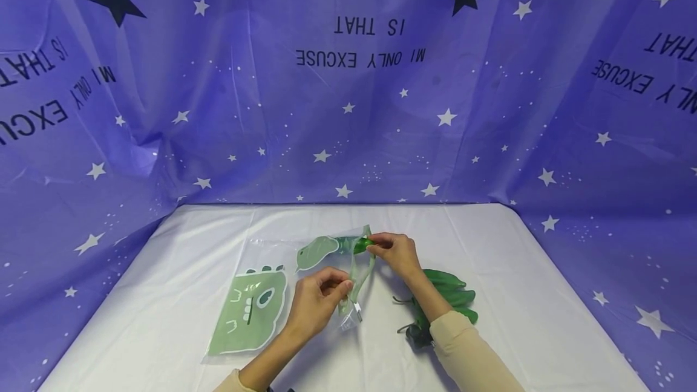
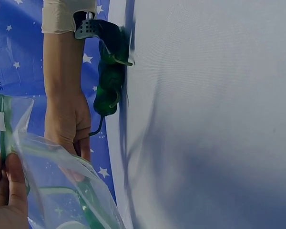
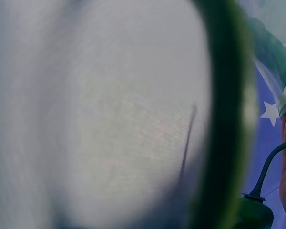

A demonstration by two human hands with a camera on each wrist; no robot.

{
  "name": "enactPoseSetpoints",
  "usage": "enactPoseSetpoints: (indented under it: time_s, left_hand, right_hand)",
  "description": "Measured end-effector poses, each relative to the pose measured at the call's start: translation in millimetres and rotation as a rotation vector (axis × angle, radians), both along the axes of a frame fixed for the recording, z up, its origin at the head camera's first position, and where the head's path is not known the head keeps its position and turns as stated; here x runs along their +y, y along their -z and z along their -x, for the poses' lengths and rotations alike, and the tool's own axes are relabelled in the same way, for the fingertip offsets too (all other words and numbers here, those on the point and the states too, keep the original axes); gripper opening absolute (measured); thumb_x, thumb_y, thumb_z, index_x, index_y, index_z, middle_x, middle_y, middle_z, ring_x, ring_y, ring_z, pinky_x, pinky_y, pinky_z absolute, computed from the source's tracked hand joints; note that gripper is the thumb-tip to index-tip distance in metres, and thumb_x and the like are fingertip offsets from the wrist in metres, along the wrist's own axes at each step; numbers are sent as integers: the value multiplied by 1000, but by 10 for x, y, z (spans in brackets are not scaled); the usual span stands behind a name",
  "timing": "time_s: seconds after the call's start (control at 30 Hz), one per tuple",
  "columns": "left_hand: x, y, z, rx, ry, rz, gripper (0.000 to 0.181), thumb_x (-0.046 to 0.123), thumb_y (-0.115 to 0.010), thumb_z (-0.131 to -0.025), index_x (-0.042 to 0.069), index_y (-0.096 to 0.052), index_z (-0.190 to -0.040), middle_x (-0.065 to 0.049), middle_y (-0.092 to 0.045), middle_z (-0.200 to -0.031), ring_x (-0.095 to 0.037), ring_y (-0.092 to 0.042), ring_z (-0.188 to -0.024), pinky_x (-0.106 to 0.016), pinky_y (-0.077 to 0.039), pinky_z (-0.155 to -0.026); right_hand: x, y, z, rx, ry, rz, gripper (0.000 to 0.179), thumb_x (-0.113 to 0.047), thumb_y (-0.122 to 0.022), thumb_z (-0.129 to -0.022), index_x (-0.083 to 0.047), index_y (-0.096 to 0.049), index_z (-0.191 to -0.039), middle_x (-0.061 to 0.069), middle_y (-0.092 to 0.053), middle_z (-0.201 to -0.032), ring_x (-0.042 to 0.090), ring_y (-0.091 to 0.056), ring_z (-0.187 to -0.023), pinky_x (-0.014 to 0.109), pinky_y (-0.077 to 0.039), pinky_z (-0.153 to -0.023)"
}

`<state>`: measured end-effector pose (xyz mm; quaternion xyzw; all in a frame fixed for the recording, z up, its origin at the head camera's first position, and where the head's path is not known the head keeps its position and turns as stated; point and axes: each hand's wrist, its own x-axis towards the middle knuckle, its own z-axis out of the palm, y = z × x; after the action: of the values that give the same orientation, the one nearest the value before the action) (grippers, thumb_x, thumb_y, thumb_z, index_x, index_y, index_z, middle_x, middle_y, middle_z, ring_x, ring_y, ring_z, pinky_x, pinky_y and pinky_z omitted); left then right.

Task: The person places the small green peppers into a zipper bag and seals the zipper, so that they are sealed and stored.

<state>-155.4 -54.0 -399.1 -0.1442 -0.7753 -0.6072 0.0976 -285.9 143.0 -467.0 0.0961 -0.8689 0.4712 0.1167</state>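
Note:
A clear zip bag (image 1: 247,313) printed with a green cartoon dinosaur lies toward the left of the table, its mouth raised and facing right. My left hand (image 1: 318,298) pinches the near side of that mouth, close to the white slider (image 2: 0,121). At the far side of the mouth, my right hand (image 1: 399,253) grips a long green pepper (image 1: 362,245) by one end. Most of this pepper is inside the bag, seen through the plastic. Beside the right forearm lies a group of green peppers (image 1: 449,289), partly covered by the arm; their stems show in the left wrist view.
A white cloth (image 1: 506,319) covers the table. Purple star-printed curtain (image 1: 348,138) closes off the back and both sides. In the right wrist view a blurred green pepper (image 3: 226,119) blocks much of the picture, with a stemmed pepper (image 3: 255,213) beyond it.

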Motion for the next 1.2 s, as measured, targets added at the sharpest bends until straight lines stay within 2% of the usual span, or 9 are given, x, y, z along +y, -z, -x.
enactPoseSetpoints:
  time_s: [0.2,0.33,0.47,0.67,0.93,1.1,1.2]
  left_hand:
    - [7,-16,3,18,-1,-14,5,-6,-70,-81,-2,-68,-83,-10,-68,-75,-19,-64,-62,-20,-51,-56]
    - [-3,0,14,15,6,-28,5,-6,-70,-81,-2,-68,-84,-10,-68,-75,-18,-64,-63,-20,-51,-57]
    - [-14,-2,18,29,-13,-31,6,-6,-71,-80,-1,-69,-84,-10,-68,-75,-17,-64,-62,-21,-52,-57]
    - [-40,-27,26,58,-20,-49,6,-6,-71,-80,-2,-68,-84,-10,-68,-74,-22,-64,-63,-23,-53,-57]
    - [-56,-18,14,53,-12,-75,6,-7,-71,-80,-3,-68,-84,-11,-68,-75,-20,-64,-64,-23,-54,-59]
    - [-58,-2,14,50,-11,-78,7,-8,-70,-79,-3,-68,-84,-11,-68,-75,-19,-64,-64,-23,-54,-58]
    - [-60,3,14,48,-13,-76,7,-8,-70,-79,-3,-68,-84,-11,-68,-75,-19,-64,-64,-23,-54,-58]
  right_hand:
    - [-28,-4,-10,95,-61,-61,20,-17,-81,-75,-14,-76,-93,-1,-72,-87,11,-66,-72,25,-54,-64]
    - [-49,-19,-17,135,-73,-87,20,-14,-83,-72,-12,-76,-91,-1,-71,-84,11,-66,-70,24,-53,-62]
    - [-34,-20,-25,131,-79,-90,21,-13,-83,-72,-10,-75,-91,-2,-70,-83,8,-64,-69,22,-53,-62]
    - [93,-72,-63,112,-82,-20,20,-14,-83,-74,-11,-75,-92,-4,-70,-81,7,-65,-68,23,-54,-62]
    - [549,-176,-163,51,-112,91,26,-25,-83,-74,-15,-74,-96,2,-71,-88,12,-66,-73,25,-55,-66]
    - [963,-221,-258,23,-119,84,32,-26,-80,-77,-13,-71,-105,9,-70,-93,15,-66,-79,24,-54,-69]
    - [1232,-191,-328,-27,-106,63,36,-27,-78,-79,-11,-69,-110,11,-69,-100,16,-65,-84,24,-53,-71]
